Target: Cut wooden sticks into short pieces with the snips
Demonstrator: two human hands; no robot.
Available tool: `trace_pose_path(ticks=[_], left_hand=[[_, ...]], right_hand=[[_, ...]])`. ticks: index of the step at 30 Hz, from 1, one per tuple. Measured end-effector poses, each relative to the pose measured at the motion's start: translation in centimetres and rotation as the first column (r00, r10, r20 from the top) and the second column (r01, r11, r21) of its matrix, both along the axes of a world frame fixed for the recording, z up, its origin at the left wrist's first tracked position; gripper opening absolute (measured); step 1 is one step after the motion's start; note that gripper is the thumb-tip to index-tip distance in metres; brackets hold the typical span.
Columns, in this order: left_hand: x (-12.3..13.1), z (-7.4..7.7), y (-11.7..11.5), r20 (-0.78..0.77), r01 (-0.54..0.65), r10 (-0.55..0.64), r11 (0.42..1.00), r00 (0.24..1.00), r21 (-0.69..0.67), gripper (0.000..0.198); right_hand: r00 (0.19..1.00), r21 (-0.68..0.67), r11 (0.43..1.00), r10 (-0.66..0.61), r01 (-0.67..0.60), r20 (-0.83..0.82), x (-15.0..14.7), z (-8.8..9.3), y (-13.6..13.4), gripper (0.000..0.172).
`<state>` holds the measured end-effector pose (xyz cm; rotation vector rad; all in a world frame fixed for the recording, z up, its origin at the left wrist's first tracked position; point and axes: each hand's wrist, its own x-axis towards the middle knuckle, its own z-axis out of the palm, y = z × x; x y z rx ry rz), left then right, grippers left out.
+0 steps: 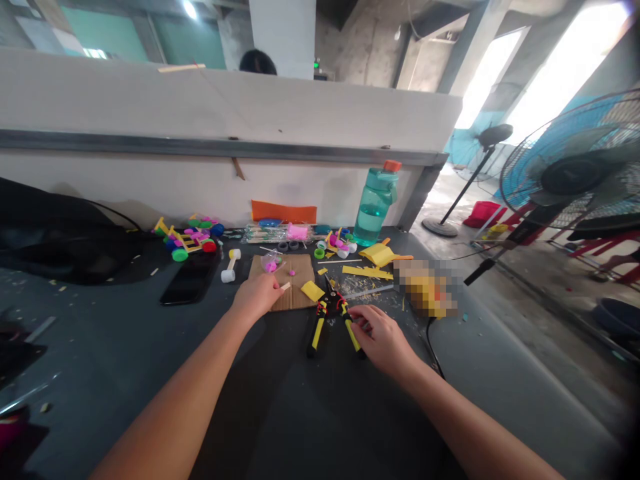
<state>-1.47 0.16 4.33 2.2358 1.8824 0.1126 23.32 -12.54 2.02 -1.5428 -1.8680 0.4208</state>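
Observation:
My left hand is closed in a pinch on a small pale wooden piece, over the left part of a brown cardboard sheet. Beside the right handle of the yellow and black pliers is my right hand, its fingers curled near or against that handle; their tips are partly hidden. The pliers lie with their handles spread. A yellow piece rests at the cardboard's right edge. On the cardboard are a small pink piece and a clear bag with pink bits.
A phone and colourful wheeled toys are at the left. Behind stand a teal bottle and an orange strip. Yellow pieces, a blurred yellow object with a cable, and a fan are at the right.

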Motion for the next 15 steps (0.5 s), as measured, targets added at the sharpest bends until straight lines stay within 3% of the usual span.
trace_pose_path(ticks=[10, 13, 15], left_hand=[[-0.3, 0.5, -0.2, -0.050, 0.066, -0.066, 0.998, 0.997, -0.004, 0.024], [0.9, 1.0, -1.2, 0.117, 0.154, -0.157, 0.987, 0.981, 0.042, 0.029], [2.6, 1.1, -2.4, 0.366, 0.257, -0.262, 0.964, 0.893, 0.065, 0.033]], right_hand=[[1.000, -0.015, 1.000, -0.007, 0.007, -0.012, 0.1, -0.1, 0.2, 0.021], [0.995, 0.011, 1.000, -0.022, 0.023, -0.101, 0.1, 0.1, 0.2, 0.022], [0.972, -0.024, 0.999, -0.030, 0.025, -0.235, 0.0, 0.3, 0.1, 0.025]])
